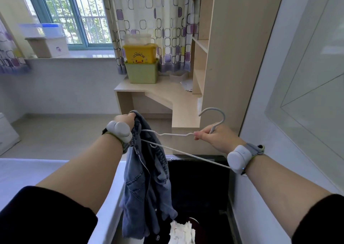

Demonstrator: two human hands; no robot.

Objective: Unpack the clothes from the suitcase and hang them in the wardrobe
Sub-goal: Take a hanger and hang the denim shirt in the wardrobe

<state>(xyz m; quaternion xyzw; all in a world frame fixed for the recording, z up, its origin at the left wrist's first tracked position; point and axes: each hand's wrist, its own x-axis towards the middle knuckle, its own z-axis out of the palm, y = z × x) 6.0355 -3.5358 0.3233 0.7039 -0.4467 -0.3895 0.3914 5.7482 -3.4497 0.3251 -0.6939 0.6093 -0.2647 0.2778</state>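
A blue denim garment (147, 180) hangs in front of me, and my left hand (125, 120) grips its top edge. My right hand (216, 138) holds a thin white hanger (175, 134) at the base of its hook, which points up. The hanger's left end sits inside the denim near my left hand. Below lies the open black suitcase (199, 184), with white cloth (181, 231) and dark clothes at its near end. The wardrobe's pale door (290, 113) stands at the right.
A white bed surface (37, 171) lies at the left, beside the suitcase. Straight ahead a light wooden desk (167, 96) carries a green bin (142, 72) with a yellow box on it. Shelves rise right of the desk. The window and patterned curtain are behind.
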